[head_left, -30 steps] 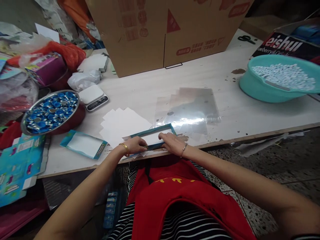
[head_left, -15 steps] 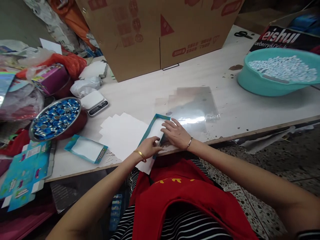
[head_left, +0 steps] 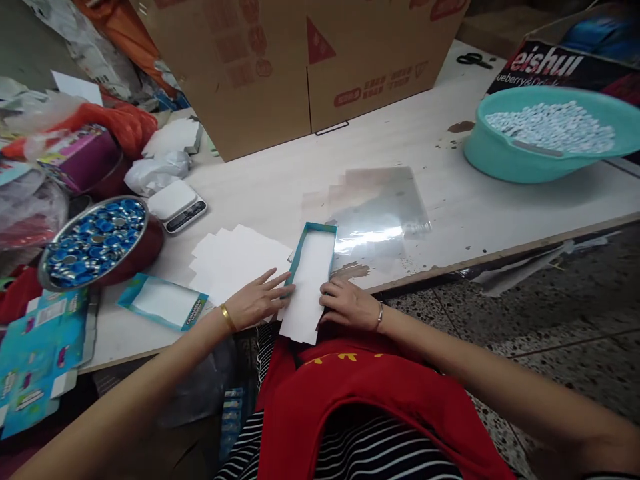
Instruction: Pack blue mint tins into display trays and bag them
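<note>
A blue-rimmed cardboard box [head_left: 313, 260] with a white inside lies at the table's near edge, its white end flap hanging over the edge in front of me. My left hand [head_left: 257, 299] is open beside it, fingers spread and the tips at the box's left wall. On the opposite side, my right hand [head_left: 349, 303] has its fingers bent round the right wall near the flap. To the left, white card sheets [head_left: 240, 257] are fanned out, and past them sits a second blue box [head_left: 167, 301] with lettering on its end. Clear plastic sheets [head_left: 383, 200] lie beyond the right hand.
A bowl of blue-and-silver pieces [head_left: 100, 240] and a digital scale [head_left: 179, 205] stand left. Flattened blue cartons [head_left: 40, 353] lie at the far left. A big carton [head_left: 280, 87] blocks the back. At right are a turquoise basin [head_left: 530, 163] of small white pieces and black scissors [head_left: 474, 61].
My left hand has come off the inside of the box and moved left, its fingers opening. My right hand has slid nearer to me along the right wall. The box's white flap now shows fully.
</note>
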{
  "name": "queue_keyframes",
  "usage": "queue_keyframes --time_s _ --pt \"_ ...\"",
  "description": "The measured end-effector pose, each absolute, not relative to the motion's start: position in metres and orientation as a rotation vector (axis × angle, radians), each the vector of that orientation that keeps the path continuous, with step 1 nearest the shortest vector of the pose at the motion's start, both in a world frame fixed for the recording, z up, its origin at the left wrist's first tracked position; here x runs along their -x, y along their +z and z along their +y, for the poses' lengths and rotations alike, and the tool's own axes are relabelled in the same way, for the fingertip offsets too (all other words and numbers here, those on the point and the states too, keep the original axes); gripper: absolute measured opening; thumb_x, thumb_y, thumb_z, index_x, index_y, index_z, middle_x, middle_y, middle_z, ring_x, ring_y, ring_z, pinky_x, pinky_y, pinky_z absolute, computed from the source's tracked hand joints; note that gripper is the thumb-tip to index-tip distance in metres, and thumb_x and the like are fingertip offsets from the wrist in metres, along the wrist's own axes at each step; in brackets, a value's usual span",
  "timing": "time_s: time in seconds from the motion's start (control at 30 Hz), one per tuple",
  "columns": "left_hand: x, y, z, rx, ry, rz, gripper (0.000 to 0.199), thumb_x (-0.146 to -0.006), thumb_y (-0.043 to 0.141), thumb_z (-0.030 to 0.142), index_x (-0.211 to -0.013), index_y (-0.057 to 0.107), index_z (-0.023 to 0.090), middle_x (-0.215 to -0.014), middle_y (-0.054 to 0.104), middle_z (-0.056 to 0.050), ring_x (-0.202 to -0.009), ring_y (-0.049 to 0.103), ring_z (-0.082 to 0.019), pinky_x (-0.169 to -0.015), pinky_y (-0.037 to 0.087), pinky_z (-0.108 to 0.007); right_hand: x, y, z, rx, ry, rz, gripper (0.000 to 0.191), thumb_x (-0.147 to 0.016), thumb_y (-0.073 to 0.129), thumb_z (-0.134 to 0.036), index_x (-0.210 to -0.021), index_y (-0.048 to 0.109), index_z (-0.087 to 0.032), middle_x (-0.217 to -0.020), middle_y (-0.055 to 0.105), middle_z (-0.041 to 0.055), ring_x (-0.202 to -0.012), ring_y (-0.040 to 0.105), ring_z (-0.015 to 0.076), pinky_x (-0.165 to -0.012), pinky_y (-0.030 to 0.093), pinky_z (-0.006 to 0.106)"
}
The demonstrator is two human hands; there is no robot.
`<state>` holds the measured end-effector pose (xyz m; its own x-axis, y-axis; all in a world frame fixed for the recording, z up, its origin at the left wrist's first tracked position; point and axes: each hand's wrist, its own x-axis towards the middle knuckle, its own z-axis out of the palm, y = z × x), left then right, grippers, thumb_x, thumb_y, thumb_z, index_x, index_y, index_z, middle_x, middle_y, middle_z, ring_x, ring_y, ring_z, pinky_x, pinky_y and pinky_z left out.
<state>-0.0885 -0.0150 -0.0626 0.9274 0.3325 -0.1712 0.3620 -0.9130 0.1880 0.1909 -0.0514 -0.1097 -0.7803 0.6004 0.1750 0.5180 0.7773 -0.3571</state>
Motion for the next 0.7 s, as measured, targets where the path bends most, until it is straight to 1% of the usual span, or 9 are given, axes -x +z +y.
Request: queue_keyframes --time_s 0.1,0.17,0.2,0.23,0.3,0.43,0.53,0.63,0.7 --pt "0.077 -0.065 -0.022 -2.874 -0.226 0.511 0.03 -0.089 0.049 0.017 -0.117 0.059 0.024 -0.138 0.051 -0.004 -0.142 0.017 -0.025 -0.116 0.012 -0.05 -0.206 -0.101 -0.049 0.789 0.506 -2.724 0.034 -0.088 0.053 -0.046 -0.104 0.058 -0.016 -0.116 0.055 0.0133 -0.095 0.047 0.0241 -0.079 0.04 0.037" --pt "0.068 -0.063 -0.028 -2.87 -0.206 0.504 0.035 -0.09 0.047 0.015 -0.121 0.056 0.026 -0.14 0.049 -0.004 -0.142 0.017 -0.026 -0.115 0.007 -0.055 -0.211 -0.098 -0.049 0.769 0.517 -2.753 0.035 -0.086 0.057 -0.042 -0.111 0.056 -0.017 -0.126 0.05 0.0138 -0.102 0.045 0.0265 -0.083 0.04 0.04" --pt "0.064 -0.063 -0.031 -2.86 -0.193 0.486 0.039 -0.089 0.047 0.014 -0.125 0.053 0.027 -0.142 0.046 -0.004 -0.142 0.018 -0.026 -0.115 0.005 -0.056 -0.212 -0.099 -0.048 0.76 0.515 -2.767 0.035 -0.086 0.057 -0.041 -0.112 0.057 -0.018 -0.127 0.049 0.0139 -0.104 0.044 0.027 -0.083 0.04 0.041" --pt "0.059 -0.062 -0.034 -2.843 -0.181 0.46 0.044 -0.088 0.049 0.013 -0.128 0.05 0.03 -0.144 0.043 -0.004 -0.142 0.019 -0.025 -0.115 0.005 -0.056 -0.212 -0.1 -0.047 0.748 0.514 -2.777 0.033 -0.086 0.057 -0.041 -0.11 0.058 -0.018 -0.127 0.05 0.014 -0.104 0.044 0.0269 -0.084 0.041 0.042" --pt "0.05 -0.064 -0.039 -2.808 -0.166 0.415 0.049 -0.086 0.052 0.012 -0.13 0.048 0.033 -0.145 0.042 -0.003 -0.14 0.025 -0.024 -0.116 0.01 -0.053 -0.211 -0.103 -0.044 0.715 0.514 -2.774 0.03 -0.087 0.055 -0.041 -0.104 0.06 -0.017 -0.121 0.052 0.0145 -0.101 0.044 0.0254 -0.084 0.041 0.041" --pt "0.038 -0.073 -0.044 -2.814 -0.191 0.423 0.044 -0.084 0.055 0.012 -0.124 0.054 0.031 -0.142 0.046 -0.004 -0.135 0.034 -0.027 -0.114 0.015 -0.053 -0.207 -0.11 -0.038 0.654 0.507 -2.732 0.028 -0.091 0.048 -0.04 -0.093 0.062 -0.016 -0.11 0.056 0.0134 -0.093 0.045 0.0224 -0.083 0.042 0.037" --pt "0.039 -0.071 -0.042 -2.802 -0.138 0.44 0.043 -0.084 0.054 0.011 -0.123 0.054 0.03 -0.138 0.05 -0.003 -0.132 0.039 -0.023 -0.115 0.015 -0.049 -0.205 -0.111 -0.035 0.676 0.501 -2.7 0.026 -0.093 0.044 -0.036 -0.087 0.062 -0.017 -0.105 0.057 0.0122 -0.089 0.044 0.0215 -0.081 0.041 0.036" --pt "0.046 -0.062 -0.033 -2.754 -0.098 0.474 0.032 -0.086 0.051 0.014 -0.114 0.059 0.028 -0.123 0.062 -0.002 -0.125 0.047 -0.019 -0.116 0.011 -0.049 -0.201 -0.111 -0.035 0.724 0.519 -2.636 0.026 -0.094 0.042 -0.032 -0.085 0.061 -0.016 -0.095 0.057 0.0103 -0.087 0.045 0.0205 -0.08 0.041 0.035" --pt "0.051 -0.056 -0.028 -2.72 -0.089 0.506 0.021 -0.089 0.048 0.018 -0.099 0.064 0.025 -0.108 0.067 -0.002 -0.118 0.052 -0.018 -0.115 0.015 -0.048 -0.197 -0.113 -0.035 0.757 0.514 -2.588 0.025 -0.094 0.041 -0.03 -0.09 0.061 -0.016 -0.089 0.058 0.0092 -0.083 0.045 0.0199 -0.078 0.041 0.034"
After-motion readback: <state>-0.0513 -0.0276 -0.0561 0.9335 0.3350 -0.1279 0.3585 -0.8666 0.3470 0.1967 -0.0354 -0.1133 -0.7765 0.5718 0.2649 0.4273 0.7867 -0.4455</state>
